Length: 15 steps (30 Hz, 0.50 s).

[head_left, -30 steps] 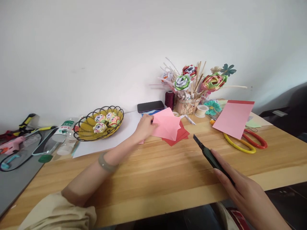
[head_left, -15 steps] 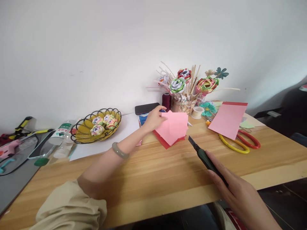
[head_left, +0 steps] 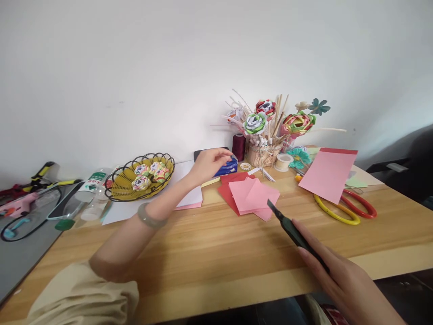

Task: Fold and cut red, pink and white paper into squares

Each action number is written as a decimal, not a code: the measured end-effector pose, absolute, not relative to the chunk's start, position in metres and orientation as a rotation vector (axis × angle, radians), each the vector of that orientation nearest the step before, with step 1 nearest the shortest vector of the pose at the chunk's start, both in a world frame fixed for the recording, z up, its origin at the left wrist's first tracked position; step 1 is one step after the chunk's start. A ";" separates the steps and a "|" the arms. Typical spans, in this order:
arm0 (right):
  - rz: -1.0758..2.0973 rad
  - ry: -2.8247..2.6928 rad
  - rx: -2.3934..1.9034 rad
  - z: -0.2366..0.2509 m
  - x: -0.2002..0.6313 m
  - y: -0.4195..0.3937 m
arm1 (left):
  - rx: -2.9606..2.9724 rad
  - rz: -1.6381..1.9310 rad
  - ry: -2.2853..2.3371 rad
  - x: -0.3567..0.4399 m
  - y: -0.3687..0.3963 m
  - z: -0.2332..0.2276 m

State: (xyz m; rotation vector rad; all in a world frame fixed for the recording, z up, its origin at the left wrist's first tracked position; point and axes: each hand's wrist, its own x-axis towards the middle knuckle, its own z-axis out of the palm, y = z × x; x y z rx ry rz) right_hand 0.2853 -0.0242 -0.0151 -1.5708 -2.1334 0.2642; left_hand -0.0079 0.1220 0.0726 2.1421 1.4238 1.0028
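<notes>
My right hand (head_left: 341, 271) grips a dark green utility knife (head_left: 297, 237), its blade out and pointing up and left over the table. A loose pile of pink paper squares (head_left: 252, 195) lies just beyond the blade tip, partly on top of red paper (head_left: 227, 194). My left hand (head_left: 211, 163) hovers beside the pile with bent fingers apart and nothing in them. Behind it, partly covered, is a blue pack (head_left: 227, 169).
A yellow basket (head_left: 118, 186) with several paper flowers stands left. At the back are a flower pot (head_left: 264, 155), dark red thread (head_left: 238, 146) and a white spool (head_left: 283, 161). Scissors with yellow and red handles (head_left: 360, 204) lie right, under pink paper (head_left: 329, 175). Bottles (head_left: 91, 185) lie far left.
My left hand has let go of the pink paper, which now lies on the pile, and has drawn back a little to the left. My right hand still holds the knife.
</notes>
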 end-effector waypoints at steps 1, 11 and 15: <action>0.295 -2.185 -1.563 -0.014 0.286 -0.022 | 2.131 1.004 1.440 -0.019 0.111 0.077; 0.775 -2.604 -1.198 0.020 0.253 0.042 | 2.404 0.089 1.938 -0.094 0.015 0.051; 0.743 -2.552 -1.147 0.021 0.232 0.076 | 2.414 0.083 1.942 -0.107 0.011 0.032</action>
